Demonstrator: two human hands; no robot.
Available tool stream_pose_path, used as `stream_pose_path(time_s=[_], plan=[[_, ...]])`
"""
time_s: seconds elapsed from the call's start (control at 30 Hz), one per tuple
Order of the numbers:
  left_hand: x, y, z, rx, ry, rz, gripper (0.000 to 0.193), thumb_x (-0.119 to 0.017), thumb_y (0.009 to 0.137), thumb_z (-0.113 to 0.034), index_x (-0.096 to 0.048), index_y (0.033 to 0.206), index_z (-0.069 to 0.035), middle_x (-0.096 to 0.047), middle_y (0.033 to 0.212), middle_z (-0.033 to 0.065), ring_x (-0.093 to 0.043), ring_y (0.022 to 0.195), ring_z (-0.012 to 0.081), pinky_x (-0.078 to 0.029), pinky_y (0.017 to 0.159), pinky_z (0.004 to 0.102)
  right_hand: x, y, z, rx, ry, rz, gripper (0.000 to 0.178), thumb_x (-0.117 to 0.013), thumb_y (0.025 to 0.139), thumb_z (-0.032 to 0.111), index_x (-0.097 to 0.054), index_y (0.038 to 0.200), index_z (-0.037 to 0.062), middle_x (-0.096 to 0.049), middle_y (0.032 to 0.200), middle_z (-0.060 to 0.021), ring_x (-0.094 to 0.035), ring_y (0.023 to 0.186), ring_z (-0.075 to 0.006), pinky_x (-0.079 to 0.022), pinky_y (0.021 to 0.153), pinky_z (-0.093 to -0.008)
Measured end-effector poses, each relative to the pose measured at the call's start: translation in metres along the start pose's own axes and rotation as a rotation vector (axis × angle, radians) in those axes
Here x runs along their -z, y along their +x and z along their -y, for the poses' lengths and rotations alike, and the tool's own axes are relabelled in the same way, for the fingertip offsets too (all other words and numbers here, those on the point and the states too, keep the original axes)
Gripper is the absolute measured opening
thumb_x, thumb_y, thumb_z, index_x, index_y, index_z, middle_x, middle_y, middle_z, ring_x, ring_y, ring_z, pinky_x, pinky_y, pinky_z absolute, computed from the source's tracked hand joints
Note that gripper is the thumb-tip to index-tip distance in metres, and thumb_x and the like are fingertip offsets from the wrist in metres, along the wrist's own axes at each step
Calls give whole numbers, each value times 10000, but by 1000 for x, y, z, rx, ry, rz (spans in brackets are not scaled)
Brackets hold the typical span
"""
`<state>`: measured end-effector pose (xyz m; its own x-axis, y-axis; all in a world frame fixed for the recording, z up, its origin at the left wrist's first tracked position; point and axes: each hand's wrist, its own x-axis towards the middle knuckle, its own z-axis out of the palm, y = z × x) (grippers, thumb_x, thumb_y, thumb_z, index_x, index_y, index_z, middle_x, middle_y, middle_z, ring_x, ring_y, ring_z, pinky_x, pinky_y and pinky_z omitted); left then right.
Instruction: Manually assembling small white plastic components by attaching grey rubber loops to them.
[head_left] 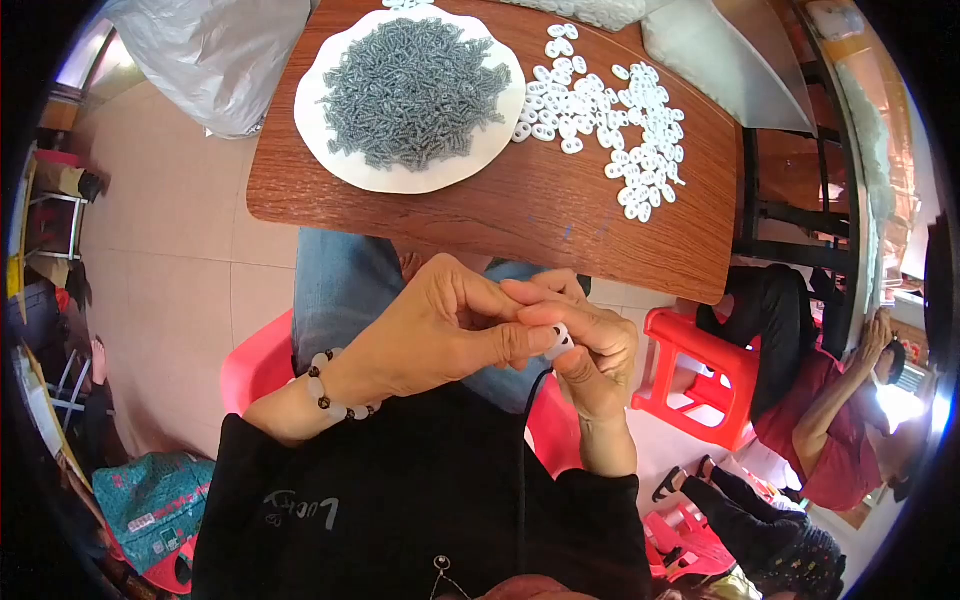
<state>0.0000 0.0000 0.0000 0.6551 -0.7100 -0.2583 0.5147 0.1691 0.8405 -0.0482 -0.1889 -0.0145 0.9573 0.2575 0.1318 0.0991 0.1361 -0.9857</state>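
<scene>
In front of my chest, above my lap, my hands meet over a small white oval plastic piece (pixel 562 342) with dark holes in its face. My right hand (pixel 597 345) grips it between thumb and bent fingers. My left hand (pixel 440 325), with a bead bracelet at the wrist, has its thumb and fingers pinched together against the piece's left side; anything between those fingertips is hidden. On the table ahead, a white wavy-rimmed plate (pixel 312 120) bears a heap of small grey metal springs (pixel 415 90). Many similar white oval pieces (pixel 650 140) lie scattered to its right.
The brown wooden table (pixel 480 215) ends just beyond my hands. A white plastic bag (pixel 215 60) stands at the far left. At right are a red plastic stool (pixel 745 395) and a seated person in a red top (pixel 835 430). A teal bag (pixel 150 505) sits at lower left.
</scene>
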Motion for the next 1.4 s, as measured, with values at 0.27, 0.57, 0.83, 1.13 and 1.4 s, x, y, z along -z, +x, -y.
stream_pose_path(time_s=[0.27, 0.57, 0.83, 1.13, 1.4], plan=[[-4, 4, 5, -46, -3, -70, 173, -708, 846, -167, -724, 907, -6, -633, 643, 8, -517, 590, 23, -397, 521, 185, 3, 3, 2, -49, 19, -15, 524, -605, 878, 416, -652, 1069, -70, -616, 1156, -235, -484, 1048, -289, -387, 906, -422], [-2, 4, 9, -47, 8, -74, 172, -709, 843, -157, -722, 911, 0, -636, 652, 12, -534, 616, 26, -406, 538, 185, 3, 3, -4, -76, 45, -16, 501, -609, 875, 407, -666, 1031, -65, -626, 1144, -229, -499, 1015, -291, -369, 899, -430], [-1, 3, 7, 16, -31, -73, 198, -711, 845, -167, -709, 884, 27, -644, 686, 35, -558, 621, 51, -448, 564, 188, 2, 2, -3, -88, 57, -21, 499, -596, 891, 391, -650, 1057, -76, -604, 1161, -255, -518, 1019, -286, -394, 899, -418], [-3, 2, 4, 3, -21, -105, 210, -700, 856, -198, -714, 849, 11, -633, 656, 21, -542, 601, 42, -423, 539, 188, 1, 3, -5, -71, 84, -14, 598, -600, 878, 448, -604, 1141, -89, -572, 1205, -272, -523, 1031, -270, -413, 898, -395], [-3, 2, 5, 7, -42, -104, 191, -690, 863, -194, -720, 821, -10, -632, 645, -2, -521, 593, 18, -394, 518, 178, 1, 5, -5, -37, 53, -1, 638, -622, 848, 486, -605, 1157, -72, -593, 1186, -257, -523, 1016, -257, -404, 888, -393]])
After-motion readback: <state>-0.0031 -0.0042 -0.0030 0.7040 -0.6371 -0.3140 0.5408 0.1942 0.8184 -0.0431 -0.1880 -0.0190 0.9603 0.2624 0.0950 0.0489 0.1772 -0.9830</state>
